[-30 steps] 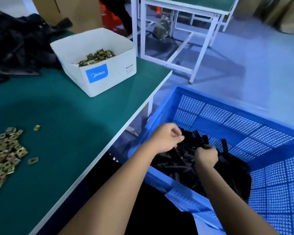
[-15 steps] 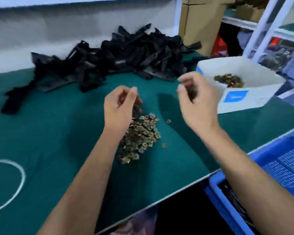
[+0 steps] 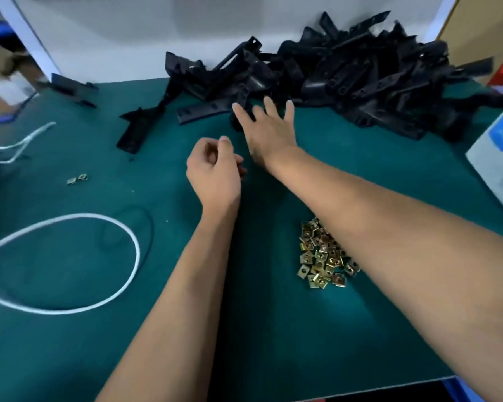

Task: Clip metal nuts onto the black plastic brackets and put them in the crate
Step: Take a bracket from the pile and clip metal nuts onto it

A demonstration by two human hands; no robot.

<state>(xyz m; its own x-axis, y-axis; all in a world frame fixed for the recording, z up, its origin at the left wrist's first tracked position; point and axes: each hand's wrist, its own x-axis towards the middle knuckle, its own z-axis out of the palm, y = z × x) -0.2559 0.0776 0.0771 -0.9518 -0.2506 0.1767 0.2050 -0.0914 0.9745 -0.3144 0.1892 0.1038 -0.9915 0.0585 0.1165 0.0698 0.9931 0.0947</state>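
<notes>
White cord loop [image 3: 134, 250] and 2 stray nuts [image 3: 77, 179] lie at left on the green surface [image 3: 70, 329]. L hand [image 3: 214, 172] grip curled, contents can't tell. R hand [image 3: 269, 132] fingers spread, reaching at the bracket pile [image 3: 346, 79]. Nut pile [image 3: 323, 256] under R forearm; white box [image 3: 497, 158] far right.

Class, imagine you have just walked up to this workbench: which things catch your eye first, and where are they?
A big heap of black plastic brackets fills the table's far edge, and the open right hand reaches toward it. A small pile of brass-coloured metal nuts lies nearer, partly under the right forearm. A white cord loops at the left.
</notes>
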